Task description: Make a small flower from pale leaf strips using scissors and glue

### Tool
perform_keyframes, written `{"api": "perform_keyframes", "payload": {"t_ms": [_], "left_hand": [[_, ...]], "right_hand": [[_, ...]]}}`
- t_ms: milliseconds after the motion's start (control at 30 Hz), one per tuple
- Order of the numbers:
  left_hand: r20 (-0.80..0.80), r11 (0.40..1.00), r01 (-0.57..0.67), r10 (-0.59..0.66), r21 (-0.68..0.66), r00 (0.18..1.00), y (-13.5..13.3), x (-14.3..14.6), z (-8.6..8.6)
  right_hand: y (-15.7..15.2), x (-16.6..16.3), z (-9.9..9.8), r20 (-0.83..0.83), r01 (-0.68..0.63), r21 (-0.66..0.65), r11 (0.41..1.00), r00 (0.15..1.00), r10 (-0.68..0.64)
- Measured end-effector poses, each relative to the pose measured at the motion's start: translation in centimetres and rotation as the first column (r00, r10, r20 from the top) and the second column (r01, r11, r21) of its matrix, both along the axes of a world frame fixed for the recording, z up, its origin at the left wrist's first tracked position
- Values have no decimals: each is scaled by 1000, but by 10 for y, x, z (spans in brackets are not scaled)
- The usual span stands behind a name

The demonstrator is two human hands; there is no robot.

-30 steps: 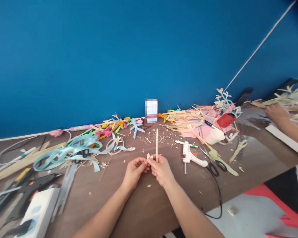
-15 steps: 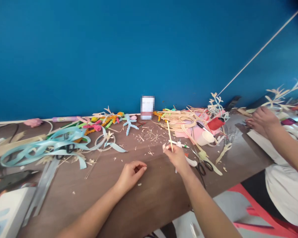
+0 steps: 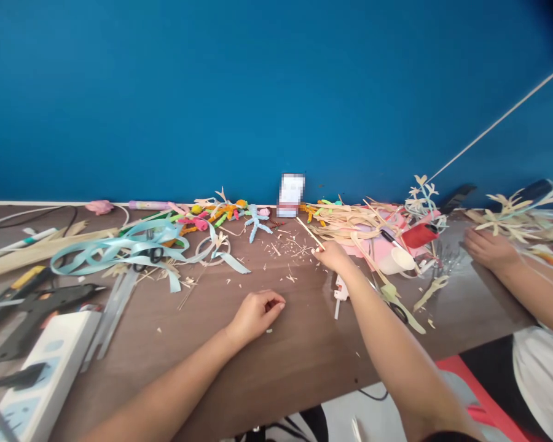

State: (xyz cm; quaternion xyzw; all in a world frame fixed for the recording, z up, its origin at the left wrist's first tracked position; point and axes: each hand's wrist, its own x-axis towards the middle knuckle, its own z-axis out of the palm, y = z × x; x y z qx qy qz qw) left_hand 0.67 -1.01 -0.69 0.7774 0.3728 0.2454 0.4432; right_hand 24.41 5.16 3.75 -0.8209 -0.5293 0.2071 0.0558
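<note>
My right hand (image 3: 335, 256) reaches forward over the brown table (image 3: 221, 362) and is closed on a thin wooden stick (image 3: 309, 233) that slants up and to the left. It sits at the near edge of a heap of pale dried strips (image 3: 350, 220). My left hand (image 3: 258, 313) rests on the table nearer to me, fingers curled loosely with nothing seen in them. A white glue gun (image 3: 340, 288) lies partly hidden under my right forearm.
Light blue ribbon (image 3: 120, 248) with scissors lies at left, by a black glue gun (image 3: 41, 302) and a white power strip (image 3: 37, 374). Coloured pipe-cleaner figures (image 3: 221, 216) line the blue wall. Another person's hand (image 3: 488, 248) rests at right near a white cup (image 3: 396, 261) and red cup (image 3: 419, 234).
My hands have parted: the right one carried the stick forward and right toward the strip heap, and the stick tilted leftward. The left hand stayed low and curled. The view shifted.
</note>
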Motion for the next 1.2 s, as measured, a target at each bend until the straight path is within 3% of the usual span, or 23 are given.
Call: {"api": "perform_keyframes", "payload": {"t_ms": [200,367,533,633,800,967,1100,1200], "left_hand": [[-34,995,19,-15,102,999,-12,2,2],[-99,962,120,-98,247,990,-21,-3,6],[-266,897,188,-83,401,960,-23,-24,-2],[-431,846,296,-88,444,898,-24,-27,-10],[-578,807,429,-138,405,804,-25,-2,-10],[-600,791,502,-222,349,769,-15,37,-5],[-561,773,515,-255,372,788,-9,64,-9],[-549,719,586,-337,375,765,-21,74,-17]], "right_hand": [[21,9,5,30,-3,-14,1000,1000,3],[32,19,2,2,19,7,1000,1000,-19],[18,44,4,-107,81,99,992,992,-70],[8,56,3,-189,126,163,979,977,-94],[6,67,2,-270,183,220,958,955,-121],[-1,72,20,-290,251,343,905,945,-152],[-31,61,36,-342,278,447,850,931,-125],[-68,45,38,-402,309,472,826,909,-110]]}}
